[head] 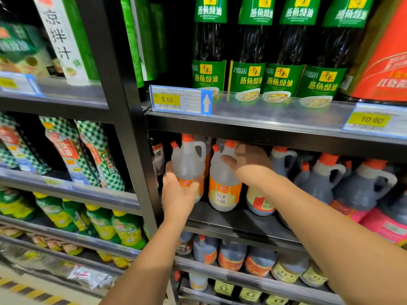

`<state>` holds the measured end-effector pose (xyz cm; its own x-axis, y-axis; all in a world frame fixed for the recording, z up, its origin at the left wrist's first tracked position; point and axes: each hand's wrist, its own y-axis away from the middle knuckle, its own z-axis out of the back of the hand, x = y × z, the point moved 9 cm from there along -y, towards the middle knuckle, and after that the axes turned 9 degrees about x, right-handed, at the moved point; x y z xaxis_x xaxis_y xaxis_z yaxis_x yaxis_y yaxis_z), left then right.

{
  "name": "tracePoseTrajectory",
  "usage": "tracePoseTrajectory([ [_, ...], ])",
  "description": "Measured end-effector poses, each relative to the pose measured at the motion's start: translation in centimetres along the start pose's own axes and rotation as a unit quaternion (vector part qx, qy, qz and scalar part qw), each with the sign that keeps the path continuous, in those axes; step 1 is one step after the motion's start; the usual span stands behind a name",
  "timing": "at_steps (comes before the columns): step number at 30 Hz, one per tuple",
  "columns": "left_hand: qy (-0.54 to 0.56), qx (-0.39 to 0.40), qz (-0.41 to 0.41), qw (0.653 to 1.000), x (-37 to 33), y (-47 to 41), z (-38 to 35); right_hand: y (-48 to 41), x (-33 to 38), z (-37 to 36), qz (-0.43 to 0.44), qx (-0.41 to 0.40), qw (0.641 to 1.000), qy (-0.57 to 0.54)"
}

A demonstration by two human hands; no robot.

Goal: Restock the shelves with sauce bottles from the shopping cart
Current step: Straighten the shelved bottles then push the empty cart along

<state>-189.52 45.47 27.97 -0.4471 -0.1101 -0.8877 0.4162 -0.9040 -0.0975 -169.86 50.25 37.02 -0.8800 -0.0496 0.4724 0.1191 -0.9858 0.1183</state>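
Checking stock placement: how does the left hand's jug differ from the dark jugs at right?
The clear jug holds colourless liquid; the dark jugs hold near-black liquid. The left hand grips the clear jug; the dark jugs stand unheld. Both have orange caps and side handles.

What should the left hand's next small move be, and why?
Probably set the held bottle down on the shelf, left of the standing bottle: the left hand grips its lower body at the shelf front, while the right hand holds the standing bottle's top.
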Motion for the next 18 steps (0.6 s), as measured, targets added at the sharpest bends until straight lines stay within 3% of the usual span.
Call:
tracePoseTrajectory([
  [18,0.029,0.021,-0.042,0.999,0.2,0.9,-0.3,0.7,0.6,-0.2,0.029,-0.013,0.999,0.027],
])
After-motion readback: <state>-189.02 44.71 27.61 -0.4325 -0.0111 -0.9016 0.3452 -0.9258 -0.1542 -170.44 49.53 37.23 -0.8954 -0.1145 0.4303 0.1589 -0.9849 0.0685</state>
